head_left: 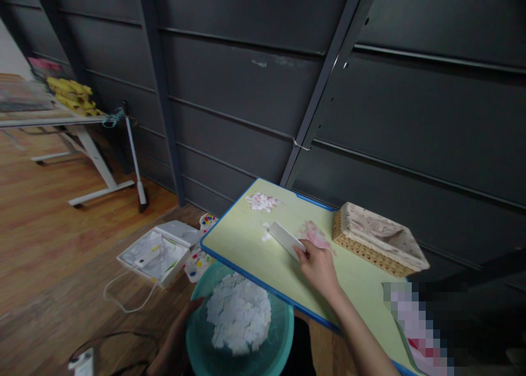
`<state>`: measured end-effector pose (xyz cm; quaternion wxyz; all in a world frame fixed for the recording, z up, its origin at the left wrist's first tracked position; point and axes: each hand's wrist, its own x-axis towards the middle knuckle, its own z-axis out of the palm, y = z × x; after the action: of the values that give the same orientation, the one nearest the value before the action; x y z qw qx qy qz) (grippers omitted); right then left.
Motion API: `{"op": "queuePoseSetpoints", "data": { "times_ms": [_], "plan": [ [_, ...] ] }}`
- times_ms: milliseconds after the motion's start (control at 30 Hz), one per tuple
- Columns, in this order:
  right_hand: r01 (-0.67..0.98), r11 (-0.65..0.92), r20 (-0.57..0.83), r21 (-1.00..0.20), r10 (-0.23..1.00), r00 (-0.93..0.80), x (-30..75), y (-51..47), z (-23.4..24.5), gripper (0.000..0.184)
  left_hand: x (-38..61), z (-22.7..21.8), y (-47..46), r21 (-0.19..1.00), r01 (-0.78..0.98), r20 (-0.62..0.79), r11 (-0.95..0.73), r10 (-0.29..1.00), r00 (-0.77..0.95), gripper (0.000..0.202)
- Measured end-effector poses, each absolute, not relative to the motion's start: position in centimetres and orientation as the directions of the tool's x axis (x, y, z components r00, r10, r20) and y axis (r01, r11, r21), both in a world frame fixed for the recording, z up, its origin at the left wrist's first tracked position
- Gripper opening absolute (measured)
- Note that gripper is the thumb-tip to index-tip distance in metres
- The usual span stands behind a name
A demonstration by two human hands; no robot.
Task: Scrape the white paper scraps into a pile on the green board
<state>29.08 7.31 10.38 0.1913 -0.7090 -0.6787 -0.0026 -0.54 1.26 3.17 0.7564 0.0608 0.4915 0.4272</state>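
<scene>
— What sits closest to the lens?

— I see a teal basin (283,332) right under me, below the near edge of the green table (242,244), heaped with white paper bits (238,321). My left hand (176,337) is at its left rim, in shadow, with the thumb hooked over the edge, so I read it as gripping the basin.

— And the right hand?

— My right hand (318,266) rests on the tabletop, pinching the near end of a flat white card (285,239) between thumb and fingers. The card lies up and to the left of the hand, low against the table surface.

— Which way does it run?

— Its long axis goes diagonally, from my fingers at lower right to its free end at upper left, pointing toward a small pile of white bits (263,201) at the far corner. A few loose bits (266,234) lie just beside that free end. Pink scraps (314,233) lie just right of the card, and a woven basket (378,239) stands farther right.
</scene>
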Motion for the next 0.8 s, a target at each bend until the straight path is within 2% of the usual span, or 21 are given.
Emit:
{"op": "queuePoseSetpoints", "data": {
  "times_ms": [133,333,533,633,733,800],
  "plan": [
    [0.970,-0.025,0.292,-0.242,0.951,0.097,28.9,8.3,10.3,0.035,-0.7,2.9,1.3,0.530,-0.580,-0.694,0.619,0.709,0.122,0.043],
    [0.968,0.100,0.252,-0.232,0.967,-0.040,29.4,7.8,10.3,0.035,-0.7,3.4,1.2,0.530,-0.581,-0.704,0.618,0.702,0.104,0.038],
    [0.879,0.226,0.200,-0.421,0.968,-0.153,29.3,5.4,10.6,0.035,-0.7,3.4,1.2,0.572,-0.556,-0.683,0.604,0.725,0.085,0.037],
    [0.853,0.211,0.236,-0.478,0.966,-0.107,29.2,5.0,10.3,0.034,-0.9,3.2,1.3,0.582,-0.547,-0.670,0.602,0.736,0.098,0.037],
    [0.909,0.118,0.328,-0.400,0.944,0.022,29.3,5.3,9.5,0.036,-1.2,2.9,1.3,0.589,-0.561,-0.644,0.582,0.757,0.109,0.037],
    [0.945,0.074,0.359,-0.317,0.932,0.047,29.3,5.6,8.9,0.037,-1.3,2.7,1.3,0.599,-0.564,-0.631,0.568,0.769,0.104,0.038]
  ]
}}
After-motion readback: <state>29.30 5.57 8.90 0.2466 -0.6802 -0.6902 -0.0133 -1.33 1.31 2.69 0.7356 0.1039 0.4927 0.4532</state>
